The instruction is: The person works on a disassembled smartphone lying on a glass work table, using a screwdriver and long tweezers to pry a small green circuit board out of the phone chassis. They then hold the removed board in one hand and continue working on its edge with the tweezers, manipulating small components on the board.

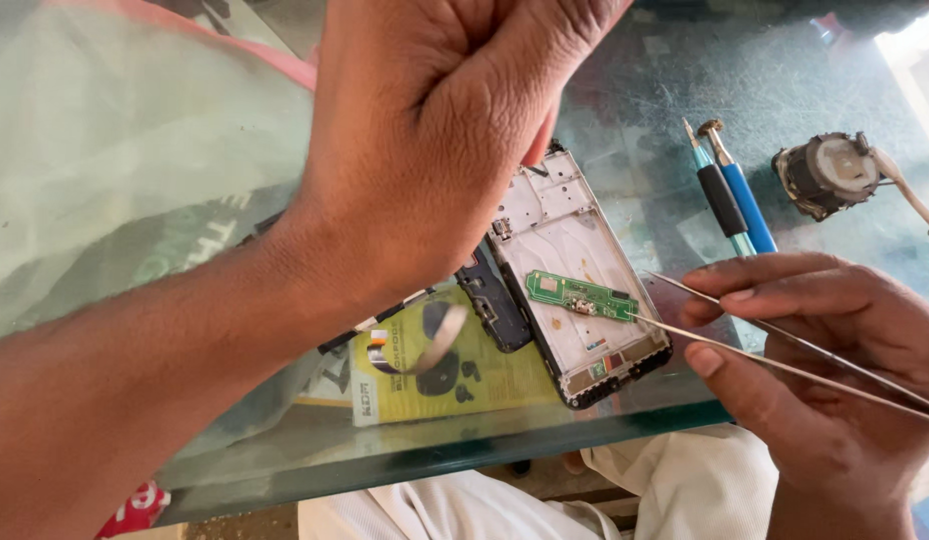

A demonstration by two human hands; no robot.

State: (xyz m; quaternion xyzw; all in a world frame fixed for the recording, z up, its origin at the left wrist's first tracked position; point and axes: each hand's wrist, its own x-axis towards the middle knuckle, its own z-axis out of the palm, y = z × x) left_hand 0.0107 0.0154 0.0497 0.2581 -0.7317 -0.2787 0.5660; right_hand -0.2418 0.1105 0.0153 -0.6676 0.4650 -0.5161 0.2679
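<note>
An opened phone frame (pixel 565 262) lies on a glass counter (pixel 435 450) near its front edge, with a small green circuit board (pixel 582 294) resting across it. My right hand (pixel 835 380) holds metal tweezers (pixel 785 345) whose tips touch the right end of the green board. My left hand (pixel 435 130) hovers above the upper part of the frame, fingers curled down onto it; what it grips is hidden. A dark phone part (pixel 495 305) lies beside the frame's left edge.
A yellow-green package (pixel 435 375) lies under the glass. Two blue-handled screwdrivers (pixel 730 200) sit right of the frame, and a round grey motor-like part (pixel 825 175) lies at the far right. White cloth on my lap (pixel 545 495) shows below the counter edge.
</note>
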